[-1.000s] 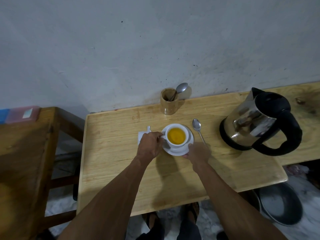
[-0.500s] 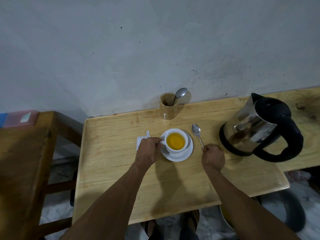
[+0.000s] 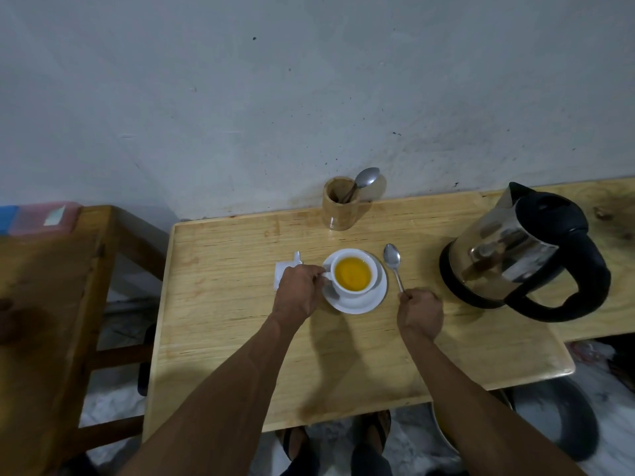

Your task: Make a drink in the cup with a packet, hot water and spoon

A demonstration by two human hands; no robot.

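A white cup full of yellow-orange liquid stands on a white saucer on the light wooden table. My left hand pinches the cup's handle on its left side. A metal spoon lies on the table right of the saucer, bowl pointing away. My right hand is closed around the near end of its handle. A white torn packet lies flat just left of my left hand, partly hidden by it.
A steel and black electric kettle stands at the right. A wooden holder with another spoon sits against the wall. A darker wooden table is at the left, with a pink box on it.
My right hand left the saucer's front edge, moved right and closed on the spoon's handle. My left hand stayed at the cup's handle.
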